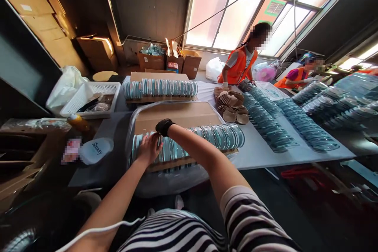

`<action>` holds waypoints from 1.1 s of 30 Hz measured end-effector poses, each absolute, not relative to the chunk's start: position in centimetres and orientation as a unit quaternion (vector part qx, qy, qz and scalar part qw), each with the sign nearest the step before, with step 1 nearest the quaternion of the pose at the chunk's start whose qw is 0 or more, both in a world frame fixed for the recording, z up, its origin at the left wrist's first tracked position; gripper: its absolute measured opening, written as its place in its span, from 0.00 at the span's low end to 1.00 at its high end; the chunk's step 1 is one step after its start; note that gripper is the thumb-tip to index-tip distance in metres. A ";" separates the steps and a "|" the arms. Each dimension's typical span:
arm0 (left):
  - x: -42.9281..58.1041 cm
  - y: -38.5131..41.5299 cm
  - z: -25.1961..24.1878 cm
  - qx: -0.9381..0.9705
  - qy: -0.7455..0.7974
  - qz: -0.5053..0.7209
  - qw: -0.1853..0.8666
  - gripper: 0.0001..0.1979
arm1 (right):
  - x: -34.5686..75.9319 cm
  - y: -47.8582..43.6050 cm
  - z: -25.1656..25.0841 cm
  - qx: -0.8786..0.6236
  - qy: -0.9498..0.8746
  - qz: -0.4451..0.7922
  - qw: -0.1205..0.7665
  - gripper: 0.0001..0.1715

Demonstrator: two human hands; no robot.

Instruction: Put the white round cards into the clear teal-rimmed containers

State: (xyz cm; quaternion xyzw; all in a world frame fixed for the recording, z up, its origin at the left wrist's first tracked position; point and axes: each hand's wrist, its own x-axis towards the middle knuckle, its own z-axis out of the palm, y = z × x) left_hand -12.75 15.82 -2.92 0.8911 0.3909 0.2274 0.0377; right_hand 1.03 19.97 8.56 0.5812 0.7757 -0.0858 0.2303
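Note:
A long row of round glass lids [217, 136], stood on edge, lies along cardboard on the table before me. My left hand [150, 149] is bare and rests at the left end of this row, its fingers and thumb apart over the lids. Close against it, my right hand [164, 126] wears a black glove and curls down at the top of the row. Its fingers are closed, and what they pinch is hidden. Clear plastic wrap [174, 184] surrounds the cardboard [177, 116] under and behind the lids.
Another lid row [161, 88] stands farther back. Brown round pads [232, 102] and more glass rows [265, 122] lie to the right. A co-worker in an orange vest [238, 67] stands across the table. At left are a white basket [115, 96] and a round labelled disc [96, 150].

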 end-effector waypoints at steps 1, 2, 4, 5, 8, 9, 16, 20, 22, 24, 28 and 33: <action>-12.8 15.7 -2.8 0.892 0.393 0.220 0.037 0.22 | 1.2 19.1 8.7 0.578 0.781 -0.078 0.224 0.18; -12.8 15.6 -2.6 0.894 0.393 0.214 0.038 0.22 | 1.4 18.0 8.7 0.576 0.786 -0.071 0.213 0.18; -13.0 15.4 -2.3 0.897 0.388 0.208 0.045 0.21 | 2.2 15.5 8.0 0.579 0.792 -0.059 0.185 0.19; -13.1 15.4 -2.2 0.898 0.383 0.208 0.051 0.21 | 2.6 14.2 7.2 0.591 0.792 -0.042 0.149 0.19; -13.1 15.6 -2.3 0.897 0.384 0.211 0.061 0.21 | 3.1 9.6 3.2 0.635 0.766 -0.040 0.092 0.20; -13.1 15.7 -2.3 0.895 0.387 0.212 0.062 0.21 | 2.9 8.0 1.5 0.650 0.753 -0.056 0.087 0.20; -12.8 15.2 -0.7 0.889 0.410 0.185 0.087 0.19 | 1.6 1.5 -6.4 0.692 0.704 -0.136 0.081 0.24; -10.9 14.4 0.4 0.899 0.379 0.199 0.090 0.22 | 6.1 4.3 -1.6 0.716 0.693 -0.076 0.028 0.26; -9.6 14.0 0.2 0.906 0.365 0.196 0.093 0.25 | 8.7 7.9 2.0 0.754 0.657 -0.025 0.006 0.26; -8.6 13.7 -0.4 0.908 0.363 0.185 0.095 0.27 | 10.3 12.3 4.9 0.739 0.669 -0.045 0.066 0.22; -8.0 13.8 -1.5 0.912 0.359 0.184 0.079 0.27 | 9.0 19.1 7.0 0.639 0.717 -0.122 0.251 0.19; -8.4 14.1 -1.6 0.912 0.359 0.186 0.065 0.27 | 4.9 20.3 7.6 0.600 0.728 -0.055 0.327 0.20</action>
